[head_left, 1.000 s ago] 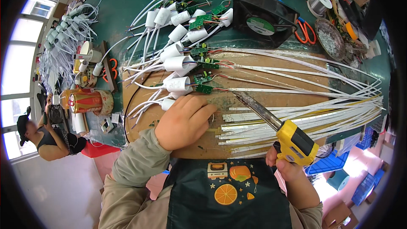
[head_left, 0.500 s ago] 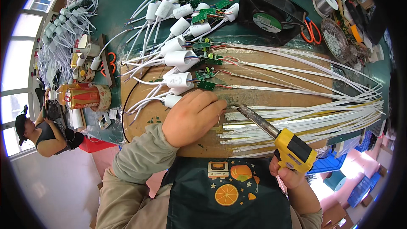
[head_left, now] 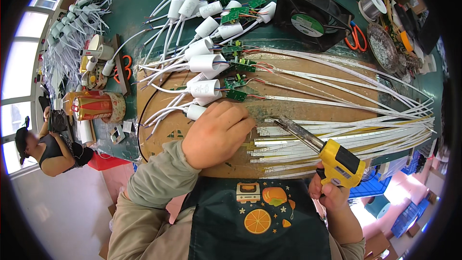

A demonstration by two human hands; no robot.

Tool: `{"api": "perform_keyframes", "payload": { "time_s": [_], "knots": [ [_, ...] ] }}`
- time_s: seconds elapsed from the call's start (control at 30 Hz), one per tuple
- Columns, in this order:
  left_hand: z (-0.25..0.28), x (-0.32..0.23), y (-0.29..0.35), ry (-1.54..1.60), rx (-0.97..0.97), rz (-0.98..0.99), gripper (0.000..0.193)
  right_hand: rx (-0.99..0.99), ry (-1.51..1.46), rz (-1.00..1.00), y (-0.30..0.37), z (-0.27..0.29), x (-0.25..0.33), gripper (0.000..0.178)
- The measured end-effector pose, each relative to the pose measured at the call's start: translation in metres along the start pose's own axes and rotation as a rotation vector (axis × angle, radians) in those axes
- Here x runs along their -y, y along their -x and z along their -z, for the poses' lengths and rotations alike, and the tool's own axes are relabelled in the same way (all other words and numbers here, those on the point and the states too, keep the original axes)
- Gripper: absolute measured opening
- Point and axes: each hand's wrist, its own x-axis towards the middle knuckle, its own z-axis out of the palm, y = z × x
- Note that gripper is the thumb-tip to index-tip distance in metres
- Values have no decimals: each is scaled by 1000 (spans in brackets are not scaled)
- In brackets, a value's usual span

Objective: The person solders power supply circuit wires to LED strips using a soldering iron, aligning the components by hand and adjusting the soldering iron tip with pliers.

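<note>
My right hand (head_left: 331, 191) grips a yellow and black soldering gun (head_left: 340, 163). Its metal barrel slants up and left, with the tip over the ends of the white LED strips (head_left: 337, 137). My left hand (head_left: 216, 136) is closed, fingers curled down over the brown board (head_left: 221, 169). Whatever its fingers pinch is hidden beneath them. A white lamp cap (head_left: 195, 111) with a cable lies against the back of that hand. Just beyond, green circuit boards (head_left: 237, 95) hang by thin wires from more white caps (head_left: 204, 88), joined on the right to LED strips.
Farther back on the green table (head_left: 144, 0) stand a black fan (head_left: 313, 14) and orange-handled scissors (head_left: 356, 37). A solder spool (head_left: 373, 6) and a round dish (head_left: 382, 47) sit at right. A red-gold can (head_left: 94, 107) stands left. Another person (head_left: 55, 149) is at far left.
My right hand has drawn the soldering gun a little to the right, its tip farther from my left fingers. My left hand has shifted only slightly and stays closed.
</note>
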Motion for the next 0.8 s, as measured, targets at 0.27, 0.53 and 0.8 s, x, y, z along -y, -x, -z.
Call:
{"api": "perform_keyframes", "payload": {
  "time_s": [0.27,0.53,0.8],
  "knots": [
    [-3,-1,1,-54,-16,-3,29,-33,-4,-17,3,1,-1,45],
    [-8,-6,-4,-51,-8,-11,28,-8,41,-40,5,0,1,43],
    [-12,-5,-7,-61,-8,-13,29,-43,132,-65,5,-2,4,43]
  ]
}}
